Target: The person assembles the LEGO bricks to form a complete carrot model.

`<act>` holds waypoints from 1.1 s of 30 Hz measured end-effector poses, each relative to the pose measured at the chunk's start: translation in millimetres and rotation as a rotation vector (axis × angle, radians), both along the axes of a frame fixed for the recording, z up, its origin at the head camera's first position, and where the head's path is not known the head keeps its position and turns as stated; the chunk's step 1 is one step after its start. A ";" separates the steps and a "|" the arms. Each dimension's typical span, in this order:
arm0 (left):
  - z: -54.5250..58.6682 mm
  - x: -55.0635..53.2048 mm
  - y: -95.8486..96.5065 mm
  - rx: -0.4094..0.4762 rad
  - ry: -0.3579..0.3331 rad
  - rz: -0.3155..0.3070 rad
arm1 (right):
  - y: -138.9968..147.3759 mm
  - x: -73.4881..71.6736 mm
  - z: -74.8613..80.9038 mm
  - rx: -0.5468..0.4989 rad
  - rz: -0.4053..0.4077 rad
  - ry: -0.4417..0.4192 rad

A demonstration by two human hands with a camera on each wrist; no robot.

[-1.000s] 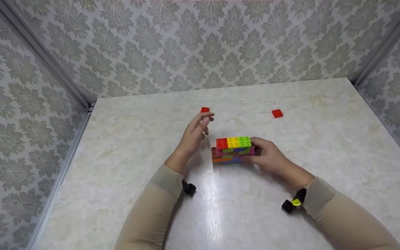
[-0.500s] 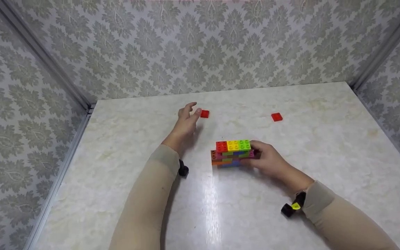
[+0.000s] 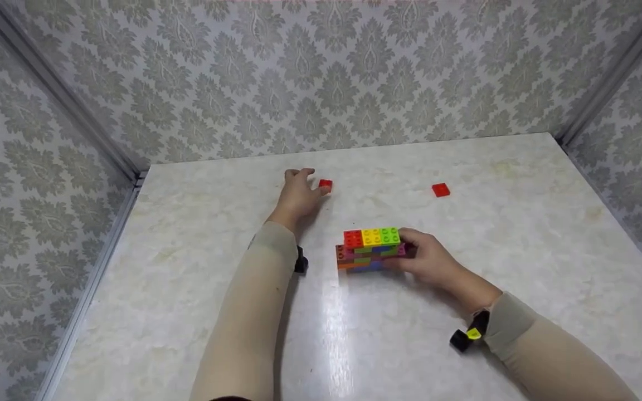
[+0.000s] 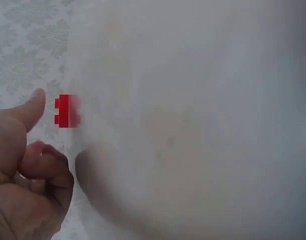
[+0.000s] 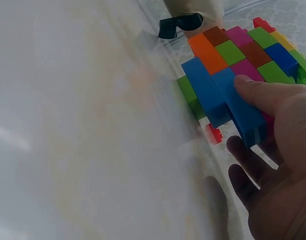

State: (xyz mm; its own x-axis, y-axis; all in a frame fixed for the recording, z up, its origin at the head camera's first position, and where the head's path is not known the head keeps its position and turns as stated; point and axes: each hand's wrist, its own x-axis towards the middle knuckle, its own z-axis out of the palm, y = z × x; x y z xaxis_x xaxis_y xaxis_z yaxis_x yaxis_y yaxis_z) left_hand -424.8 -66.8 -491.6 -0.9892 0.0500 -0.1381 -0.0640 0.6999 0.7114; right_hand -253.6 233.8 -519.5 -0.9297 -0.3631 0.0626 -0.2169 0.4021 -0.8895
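Note:
My right hand (image 3: 431, 259) grips a wall of stacked toy building bricks (image 3: 368, 250) at its right end, thumb on the near side. Red, yellow and lime bricks form the wall's top row; blue, orange, brown and pink ones show below, clearer in the right wrist view, where the thumb presses a blue brick (image 5: 238, 95). Farther back, my left hand (image 3: 298, 195) reaches beside a small red brick (image 3: 325, 182), thumb tip overlapping its near edge. In the left wrist view that red brick (image 4: 64, 111) stands just past the raised thumb, with the other fingers bent and nothing between them.
Another flat red brick (image 3: 441, 190) lies toward the back right of the pale marbled table (image 3: 187, 267). Patterned wall panels (image 3: 321, 72) enclose the back and both sides. Black wrist cameras (image 3: 461, 340) sit on both wrists.
My left hand has moved away from near the brick wall, back and left, then turned in with its thumb over the red brick. The right hand keeps its hold on the wall.

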 end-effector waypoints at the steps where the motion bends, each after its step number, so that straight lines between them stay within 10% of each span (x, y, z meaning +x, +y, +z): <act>1: 0.1 -0.9 1.4 -0.029 0.003 -0.002 | 0.2 0.0 -0.2 -0.001 0.000 -0.003; 16: 4.2 -5.2 17.2 -0.210 0.064 -0.009 | 1.9 -1.2 -1.2 -0.034 0.024 0.005; 33: 5.8 14.9 6.6 0.127 0.019 0.035 | 0.1 -0.9 0.4 -0.009 0.015 -0.001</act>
